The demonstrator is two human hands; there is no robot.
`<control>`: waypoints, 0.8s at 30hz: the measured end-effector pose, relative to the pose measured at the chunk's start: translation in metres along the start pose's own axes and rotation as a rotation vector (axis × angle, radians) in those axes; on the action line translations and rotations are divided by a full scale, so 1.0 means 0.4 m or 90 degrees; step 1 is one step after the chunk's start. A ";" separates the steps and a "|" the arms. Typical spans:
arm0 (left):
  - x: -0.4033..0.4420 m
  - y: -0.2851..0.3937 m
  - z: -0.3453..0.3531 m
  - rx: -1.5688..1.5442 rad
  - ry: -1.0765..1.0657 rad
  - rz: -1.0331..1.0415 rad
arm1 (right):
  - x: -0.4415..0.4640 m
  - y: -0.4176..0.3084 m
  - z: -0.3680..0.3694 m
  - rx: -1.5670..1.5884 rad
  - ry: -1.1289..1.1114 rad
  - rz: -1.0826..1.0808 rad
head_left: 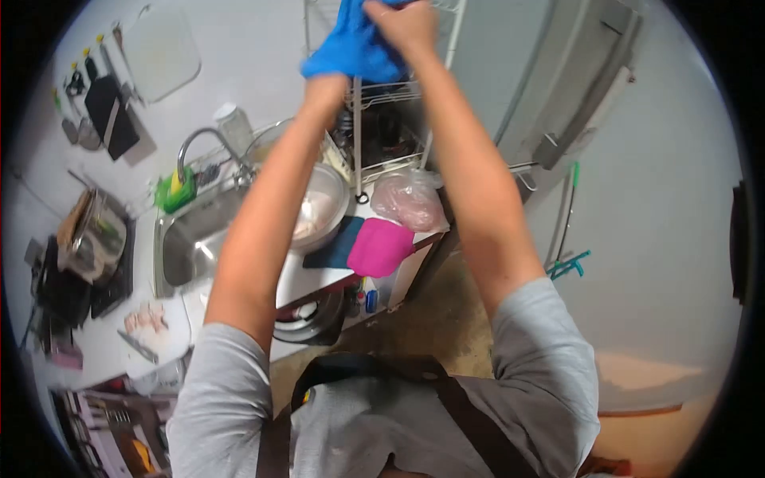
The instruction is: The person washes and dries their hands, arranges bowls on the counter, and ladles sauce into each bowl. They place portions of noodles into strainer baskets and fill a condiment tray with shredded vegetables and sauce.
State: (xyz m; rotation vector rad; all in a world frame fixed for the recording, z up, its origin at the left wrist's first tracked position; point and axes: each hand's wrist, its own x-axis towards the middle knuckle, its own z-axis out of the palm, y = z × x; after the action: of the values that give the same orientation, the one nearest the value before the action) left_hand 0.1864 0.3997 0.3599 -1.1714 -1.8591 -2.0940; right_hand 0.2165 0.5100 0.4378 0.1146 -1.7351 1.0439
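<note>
At the top of the head view both my arms are stretched up and forward. A blue glove [351, 52] with a loose, flared cuff covers my left hand [368, 38], hiding its fingers. My right hand [410, 28] is bare, and its fingers are closed on the upper part of the glove. Right behind my hands stands a white wire rack [358, 135], with dark items on its lower shelf. The fingertips and the top of the glove are partly cut off or blurred.
Below the rack are a metal bowl [331, 219] with pale food, a clear plastic bag [410, 199] and a pink cloth [381, 247]. Leftward are a sink [199, 247], a pot [96, 239], and a knife [137, 345] beside raw meat [147, 320] on a white board.
</note>
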 end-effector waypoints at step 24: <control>-0.082 0.175 -0.072 -0.659 -0.085 0.119 | -0.134 -0.017 -0.123 -0.263 -0.590 -0.236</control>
State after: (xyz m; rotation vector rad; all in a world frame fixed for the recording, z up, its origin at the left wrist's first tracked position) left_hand 0.2339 0.3438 0.3979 -1.5602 -0.5332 -2.9576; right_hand 0.2791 0.5187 0.4014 0.7149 -2.5829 0.3252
